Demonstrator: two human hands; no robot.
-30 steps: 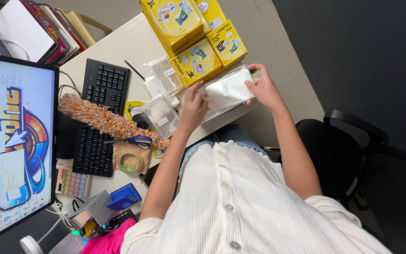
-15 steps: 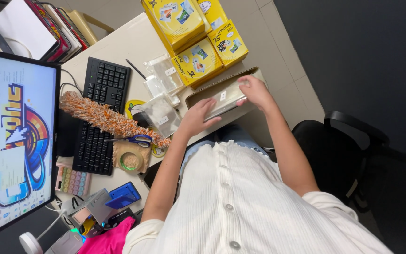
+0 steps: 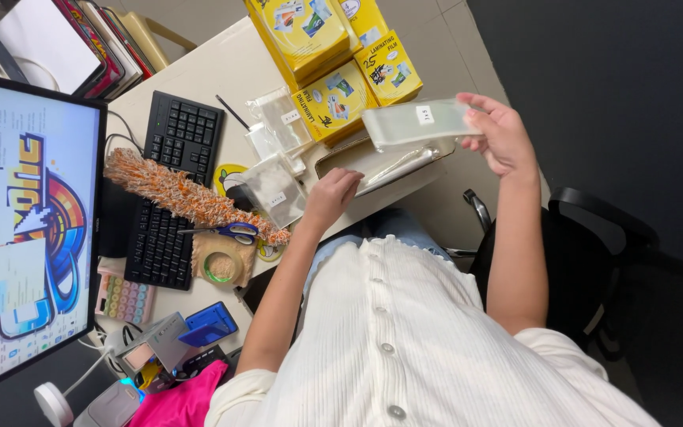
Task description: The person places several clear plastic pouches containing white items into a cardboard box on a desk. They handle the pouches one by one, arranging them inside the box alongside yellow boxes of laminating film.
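Clear plastic sleeve packs with small white labels are what I have in hand. Nearest me, my left hand (image 3: 330, 195) rests with loose fingers on the edge of the shallow brown cardboard tray (image 3: 436, 150) on the pale desk (image 3: 199, 79). Farther out, my right hand (image 3: 499, 130) pinches one clear labelled pack (image 3: 416, 122), raised above the tray. Beyond lie stacked yellow boxes (image 3: 333, 91).

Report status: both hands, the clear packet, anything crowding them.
Right hand holds clear packet raised above the desk. Left hand rests at the open brown box. Yellow boxes close behind; path unobstructed.
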